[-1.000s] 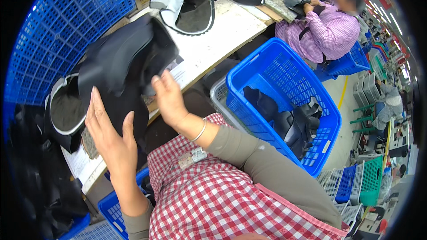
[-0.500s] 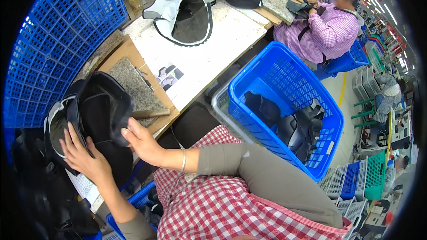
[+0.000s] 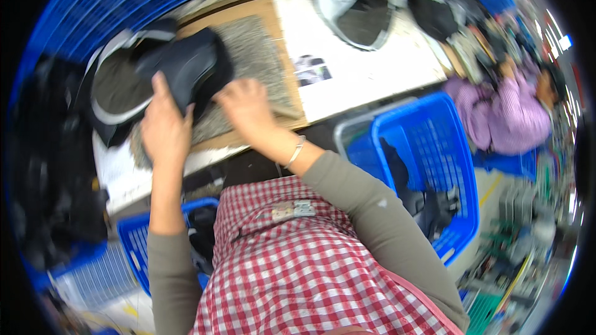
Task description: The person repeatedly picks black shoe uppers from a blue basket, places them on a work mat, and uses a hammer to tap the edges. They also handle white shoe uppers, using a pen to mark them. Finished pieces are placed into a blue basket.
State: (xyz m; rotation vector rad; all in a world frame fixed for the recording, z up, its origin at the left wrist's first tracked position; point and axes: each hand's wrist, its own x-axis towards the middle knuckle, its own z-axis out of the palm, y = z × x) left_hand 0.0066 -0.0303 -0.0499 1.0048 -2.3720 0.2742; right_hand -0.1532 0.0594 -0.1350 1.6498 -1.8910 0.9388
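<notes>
A black, curved upper (image 3: 185,62), like the upper part of a shoe, lay toward the left end of the pale worktop (image 3: 363,84), near its front edge, partly over a speckled grey slab (image 3: 254,56). A second upper with a pale collar (image 3: 118,84) sat just beside it on the left, its opening facing up.

The person's left hand (image 3: 165,130) was against the near side of the black upper, thumb and forefinger parted in a V; blur hid whether it gripped. The right hand (image 3: 248,110) was near the upper's right side, fingers bent and partly closed; whether it touched or pinched the material could not be told.

The upper looked light, and supple rather than rigid, holding a loose curve that would probably fold under pressure. Its smooth, faintly shiny face might slide under flat fingers, and it seemed unlikely to break. The surest hold would probably be a pinch on the edge at each side, thumb against fingers.
</notes>
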